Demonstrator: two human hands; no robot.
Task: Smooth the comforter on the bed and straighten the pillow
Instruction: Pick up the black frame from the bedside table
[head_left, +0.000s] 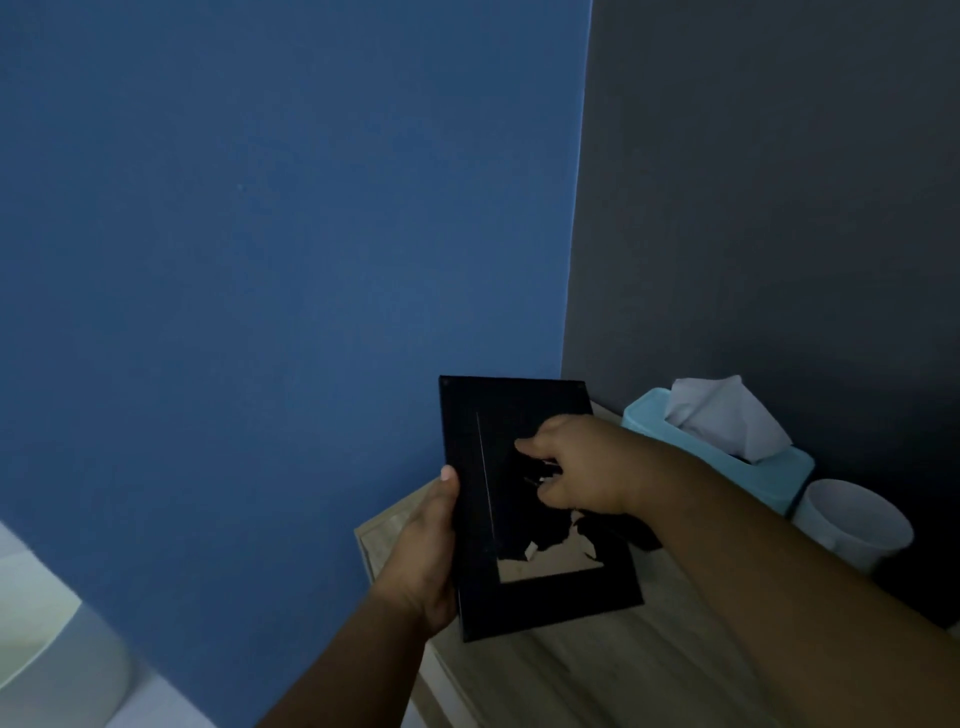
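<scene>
The left grip (423, 551) clasps the black picture frame (540, 597) by its edge above the counter (623, 686), steadying it while the right grip (576, 462) pinches its back stand (537, 470), probably to prop it.

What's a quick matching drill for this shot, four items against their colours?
Column A:
1. picture frame
2. tissue box
3. cup
4. nightstand

Column B:
a. light blue
b. pale wood grain
c. black
d. white

Pairs: 1-c, 2-a, 3-d, 4-b
</scene>
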